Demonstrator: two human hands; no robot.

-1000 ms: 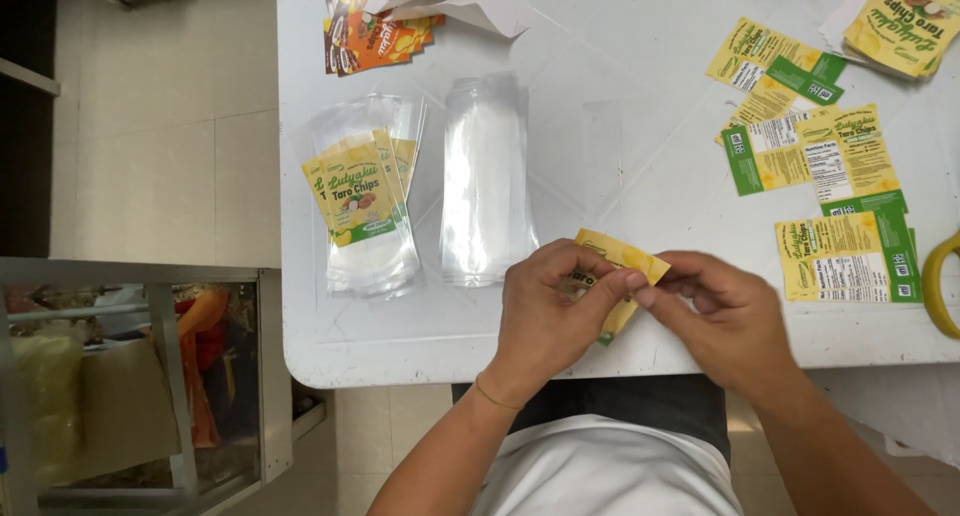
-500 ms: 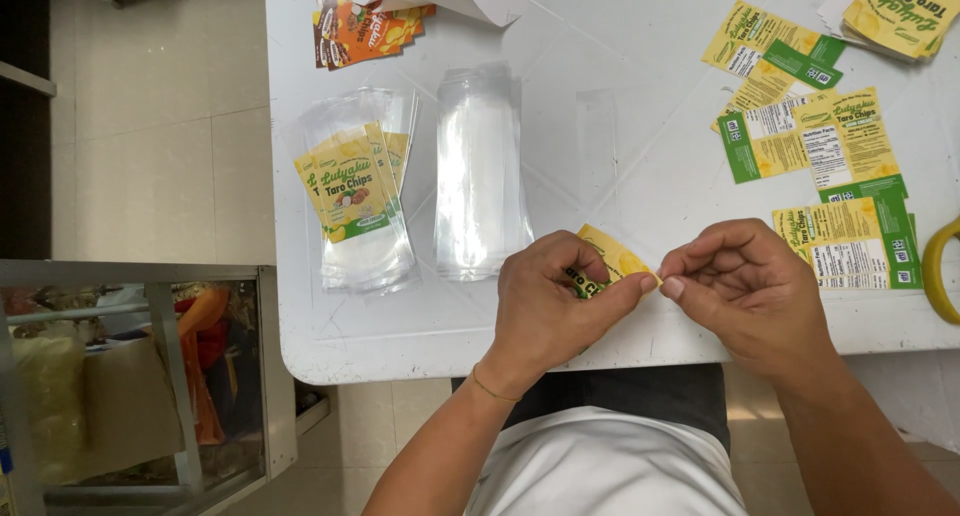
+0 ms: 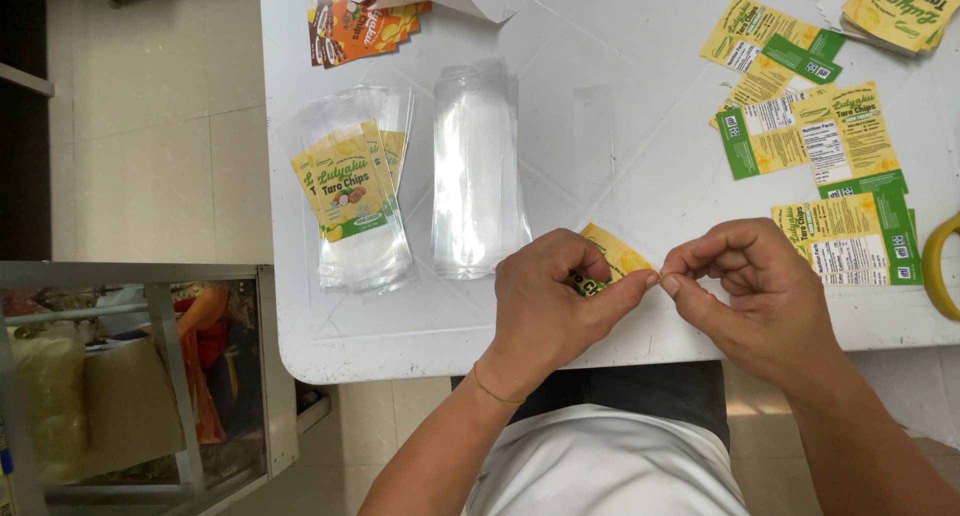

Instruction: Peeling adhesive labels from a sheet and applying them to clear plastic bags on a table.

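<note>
At table edge (image 3: 420,351): left hand (image 3: 550,306), right hand (image 3: 745,291) pinch glossy yellow label (image 3: 618,254), seemingly peeling.

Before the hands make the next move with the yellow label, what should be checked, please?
1. Left hand grips the yellow label: ok.
2. Right hand pinches the label's corner: ok, fingertips meet there.
3. Backing already separated: cannot tell, fingers hide it.
4. Stack of clear bags lies close on the table: ok.
5. Labelled bags stay apart from the blank stack: ok.
6. Spare labels within sight on the right: ok.
</note>
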